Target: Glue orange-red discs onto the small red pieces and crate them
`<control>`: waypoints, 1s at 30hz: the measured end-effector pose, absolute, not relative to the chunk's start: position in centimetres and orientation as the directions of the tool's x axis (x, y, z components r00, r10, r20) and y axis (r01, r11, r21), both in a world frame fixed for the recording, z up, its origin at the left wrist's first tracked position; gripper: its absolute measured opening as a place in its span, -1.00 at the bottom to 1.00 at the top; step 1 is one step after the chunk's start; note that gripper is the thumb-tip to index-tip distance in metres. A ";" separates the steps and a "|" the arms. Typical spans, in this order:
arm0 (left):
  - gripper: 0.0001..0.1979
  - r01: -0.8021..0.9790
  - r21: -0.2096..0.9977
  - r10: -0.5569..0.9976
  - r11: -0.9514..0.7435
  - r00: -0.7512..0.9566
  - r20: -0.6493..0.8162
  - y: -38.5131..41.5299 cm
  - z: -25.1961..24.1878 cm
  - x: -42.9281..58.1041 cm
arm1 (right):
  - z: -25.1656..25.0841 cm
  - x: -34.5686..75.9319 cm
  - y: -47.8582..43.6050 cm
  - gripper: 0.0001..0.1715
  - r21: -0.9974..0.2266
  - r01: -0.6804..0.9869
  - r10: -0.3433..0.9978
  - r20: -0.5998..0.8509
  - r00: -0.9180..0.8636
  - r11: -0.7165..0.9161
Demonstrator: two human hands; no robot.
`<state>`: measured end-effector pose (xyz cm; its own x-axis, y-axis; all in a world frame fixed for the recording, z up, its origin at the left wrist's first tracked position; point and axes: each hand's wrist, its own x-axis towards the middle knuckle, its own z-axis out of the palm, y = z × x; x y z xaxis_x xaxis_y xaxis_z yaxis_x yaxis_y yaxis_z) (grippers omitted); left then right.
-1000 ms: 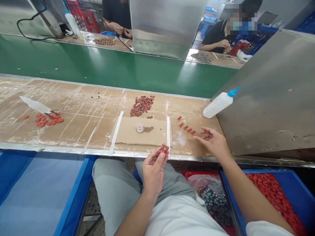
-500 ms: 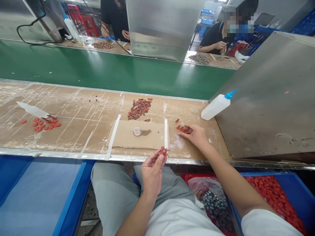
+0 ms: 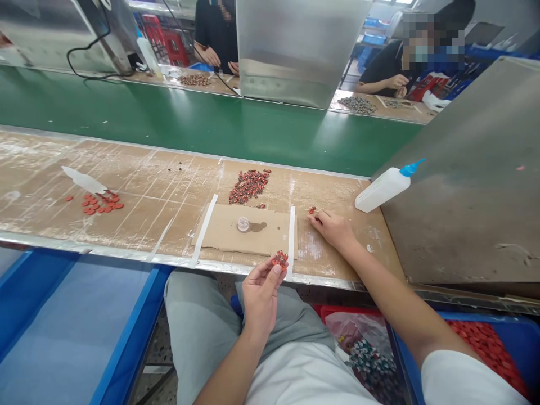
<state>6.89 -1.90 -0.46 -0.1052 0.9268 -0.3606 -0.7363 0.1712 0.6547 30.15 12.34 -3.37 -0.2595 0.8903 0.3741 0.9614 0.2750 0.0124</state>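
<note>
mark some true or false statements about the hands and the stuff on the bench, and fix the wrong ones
1. The left hand holds a cluster of small red pieces. True.
2. The small clear cup sits on the cardboard sheet. True.
3. The right hand is left of the small clear cup. False: it is to the right, near a single red piece.
4. The bottle with the blue tip stands on the cardboard sheet. False: it is off to the right, near the metal panel.
5. Red discs lie at one end of a white strip. True.
</note>
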 end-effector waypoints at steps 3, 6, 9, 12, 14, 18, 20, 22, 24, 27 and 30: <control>-0.72 -0.744 0.652 0.927 0.147 -0.126 -0.352 -2.1 0.4 6.5 | -3.5 30.1 12.7 -0.47 0.000 0.957 0.886 0.377 -0.269 0.291; -0.72 -0.754 0.645 0.925 0.124 -0.147 -0.351 -2.7 1.2 5.8 | -3.5 30.2 13.0 -0.50 -0.028 0.952 0.881 0.388 -0.270 0.305; -0.75 -0.771 0.630 0.920 0.098 -0.171 -0.353 -3.7 1.8 4.8 | -3.1 30.3 12.9 -0.51 -0.068 0.942 0.872 0.404 -0.276 0.329; -0.78 -0.794 0.606 0.918 0.050 -0.202 -0.341 -4.9 2.4 3.4 | -1.3 29.4 12.3 -0.51 -0.145 0.923 0.873 0.404 -0.274 0.357; -0.78 -0.808 0.589 0.913 0.002 -0.239 -0.330 -5.9 2.9 2.1 | 0.9 27.4 11.8 -0.52 -0.266 0.886 0.887 0.378 -0.267 0.381; -0.79 -0.820 0.553 0.884 -0.149 -0.362 -0.298 -8.8 3.8 -1.5 | 7.1 19.2 10.4 -0.63 -0.353 0.721 0.780 0.466 -0.416 0.596; -0.79 -0.803 0.543 0.844 -0.248 -0.454 -0.286 -10.7 4.0 -3.7 | 9.9 12.8 9.9 -0.70 -0.325 0.574 0.644 0.547 -0.535 0.752; -0.79 -0.755 0.547 0.767 -0.363 -0.575 -0.285 -12.7 3.7 -6.0 | 11.5 5.1 9.3 -0.73 -0.292 0.344 0.450 0.609 -0.653 0.893; -0.80 -0.677 0.563 0.646 -0.475 -0.702 -0.299 -14.6 3.1 -8.2 | 11.4 -3.5 8.3 -0.72 -0.335 0.133 0.314 0.574 -0.756 0.933; -0.79 -0.556 0.581 0.432 -0.595 -0.830 -0.352 -17.3 1.6 -10.7 | 7.9 -16.4 5.9 -0.54 -0.449 -0.015 0.214 0.454 -0.865 0.893; -0.76 -0.472 0.594 0.266 -0.651 -0.875 -0.404 -19.7 -0.1 -12.3 | 1.4 -26.8 2.9 -0.42 -0.371 -0.127 -0.020 0.280 -0.960 0.920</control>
<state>-12.27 -19.67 -0.05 -0.8752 0.2665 -0.4038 -0.4725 -0.6508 0.5944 -26.77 2.93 1.39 -0.9597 -0.0199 0.2802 -0.1273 0.9200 -0.3707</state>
